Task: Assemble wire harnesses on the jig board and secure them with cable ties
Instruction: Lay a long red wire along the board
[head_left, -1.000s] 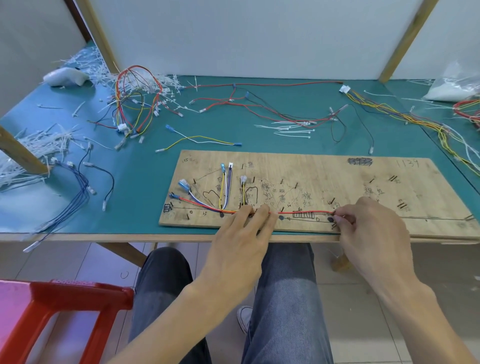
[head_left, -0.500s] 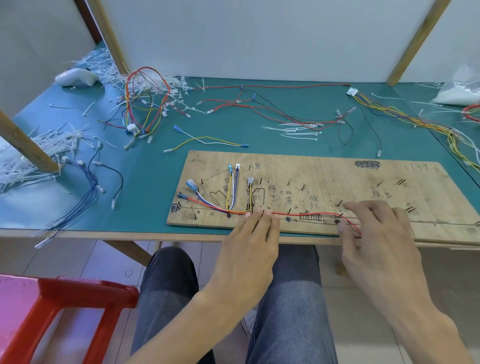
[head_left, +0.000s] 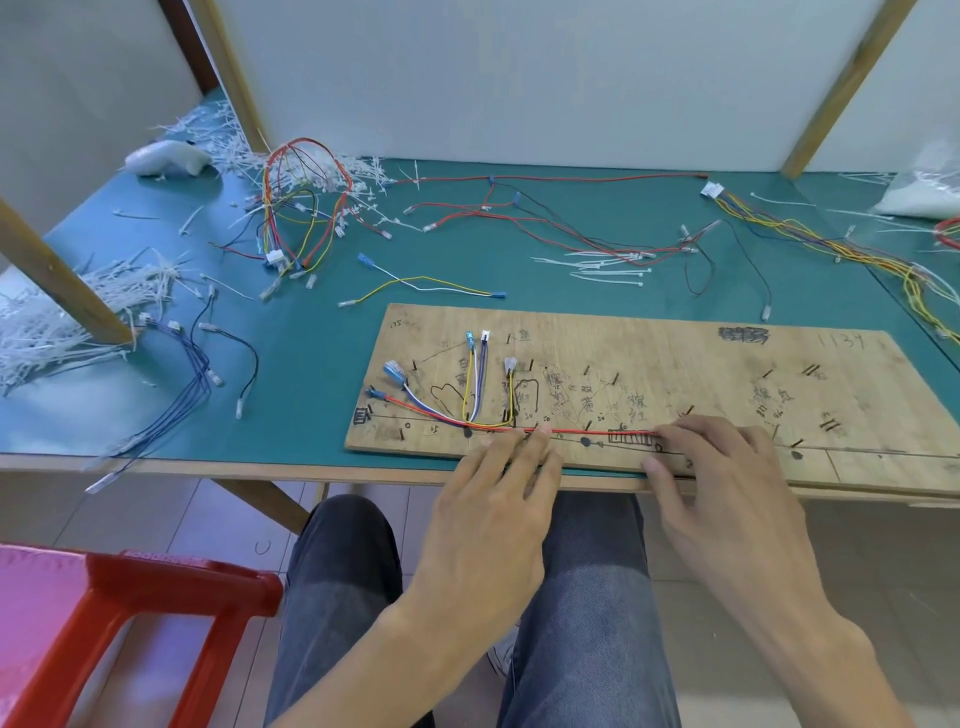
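Observation:
The wooden jig board (head_left: 675, 374) lies at the front edge of the green table. Short yellow, white and blue wires with connectors (head_left: 475, 374) stand between its pins on the left part. A red wire (head_left: 597, 432) runs straight along the board's lower line. My left hand (head_left: 498, 499) lies flat with its fingertips pressing the wire bundle onto the board where the short wires join the red one. My right hand (head_left: 727, 483) covers the red wire's right stretch, its fingers curled down on it and the thumb lower on the board's edge.
Loose harnesses (head_left: 301, 208) and red-black wires (head_left: 571, 228) lie behind the board. Several white cable ties (head_left: 602, 267) lie mid-table, with heaps of them at the left (head_left: 78, 306). Blue wires (head_left: 192, 384) hang over the front-left edge. A red stool (head_left: 130, 613) stands at my lower left.
My right hand let go of its pinch on the wire end, spread, then came back down on the red wire further left. The wire now lies straight. My left hand stayed pressing.

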